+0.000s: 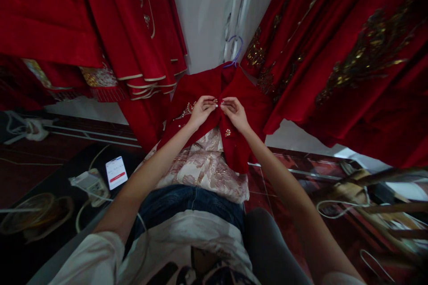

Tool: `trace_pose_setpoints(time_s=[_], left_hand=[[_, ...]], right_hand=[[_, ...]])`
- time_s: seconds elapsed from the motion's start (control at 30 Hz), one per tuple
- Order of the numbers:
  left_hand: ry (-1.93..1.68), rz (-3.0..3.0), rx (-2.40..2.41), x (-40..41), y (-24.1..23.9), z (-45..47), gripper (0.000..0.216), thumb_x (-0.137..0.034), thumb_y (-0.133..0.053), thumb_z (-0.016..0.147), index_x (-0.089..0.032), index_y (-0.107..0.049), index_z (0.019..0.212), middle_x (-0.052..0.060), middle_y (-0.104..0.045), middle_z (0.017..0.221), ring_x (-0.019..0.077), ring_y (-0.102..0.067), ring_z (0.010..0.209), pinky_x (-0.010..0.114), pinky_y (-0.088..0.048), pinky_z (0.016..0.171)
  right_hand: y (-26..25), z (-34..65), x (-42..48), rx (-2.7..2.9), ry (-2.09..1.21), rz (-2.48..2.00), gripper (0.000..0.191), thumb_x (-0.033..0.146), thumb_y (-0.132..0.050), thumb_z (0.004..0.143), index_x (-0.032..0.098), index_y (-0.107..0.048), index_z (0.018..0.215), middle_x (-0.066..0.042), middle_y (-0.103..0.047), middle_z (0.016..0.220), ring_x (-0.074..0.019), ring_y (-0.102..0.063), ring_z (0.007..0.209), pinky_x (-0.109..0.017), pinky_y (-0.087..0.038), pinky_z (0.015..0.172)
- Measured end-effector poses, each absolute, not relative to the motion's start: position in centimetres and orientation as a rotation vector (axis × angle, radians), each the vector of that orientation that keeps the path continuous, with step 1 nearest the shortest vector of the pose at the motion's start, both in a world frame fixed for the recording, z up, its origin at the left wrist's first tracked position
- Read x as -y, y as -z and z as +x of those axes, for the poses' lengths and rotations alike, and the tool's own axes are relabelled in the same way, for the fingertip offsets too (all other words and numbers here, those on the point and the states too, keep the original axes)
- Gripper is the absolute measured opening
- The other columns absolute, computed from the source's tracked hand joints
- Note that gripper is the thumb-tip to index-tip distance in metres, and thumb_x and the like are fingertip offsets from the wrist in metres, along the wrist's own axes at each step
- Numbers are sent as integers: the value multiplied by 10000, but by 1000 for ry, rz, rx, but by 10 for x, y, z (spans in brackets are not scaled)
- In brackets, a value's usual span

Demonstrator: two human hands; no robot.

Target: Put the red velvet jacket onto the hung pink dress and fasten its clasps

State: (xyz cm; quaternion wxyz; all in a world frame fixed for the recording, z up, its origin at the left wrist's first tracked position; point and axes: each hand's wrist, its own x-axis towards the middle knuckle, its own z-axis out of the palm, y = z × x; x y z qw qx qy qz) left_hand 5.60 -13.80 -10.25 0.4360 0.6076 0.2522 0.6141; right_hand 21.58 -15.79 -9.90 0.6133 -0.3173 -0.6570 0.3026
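Observation:
A red jacket (200, 82) hangs on a purple hanger (236, 49) in front of me, its lower part over my lap. Pinched fingers of my left hand (203, 110) grip one front edge of it, right by a small jewelled button (216, 101). My right hand (235, 112) pinches the opposite front edge, very near the left fingertips. Beaded trim (187, 110) lies on the jacket left of my hands, and a jewelled flower (228, 132) sits below the right one. Beneath the jacket, a pink and cream brocade cloth (200, 167) covers my lap.
Red garments with gold trim (133, 22) hang at the left, and more with gold embroidery (364, 49) at the right. A lit phone (116, 173) lies on a dark surface beside a pale device with a cable (95, 187). Wooden slats (394, 208) and cords fill the lower right.

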Motion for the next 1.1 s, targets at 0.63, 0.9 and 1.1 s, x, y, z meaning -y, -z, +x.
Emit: trace_pose_setpoints(time_s=[0.63, 0.9, 1.1], left_hand=[[-1408, 2287, -903, 144, 85, 51, 72, -137, -560, 780, -186, -592, 823, 17, -608, 815, 124, -584, 682, 254, -488, 676], [-1271, 2403, -887, 133, 74, 49, 46, -214, -606, 775, -176, -602, 748, 8, -575, 744, 131, -551, 651, 264, -454, 674], [-1282, 2433, -897, 131, 74, 51, 54, -224, -611, 765, -171, -610, 761, 12, -601, 748, 129, -548, 664, 257, -440, 678]], right_hand=[[92, 213, 158, 1499, -515, -833, 247, 426, -687, 777, 219, -636, 902, -35, -707, 961, -168, -668, 896, -341, -549, 867], [86, 214, 159, 1476, -563, -917, 321, 397, -723, 739, 208, -728, 998, -53, -735, 1052, -222, -699, 947, -424, -524, 971], [84, 221, 158, 1486, -627, -886, 336, 383, -756, 711, 206, -744, 997, -51, -742, 1037, -241, -702, 967, -443, -525, 976]])
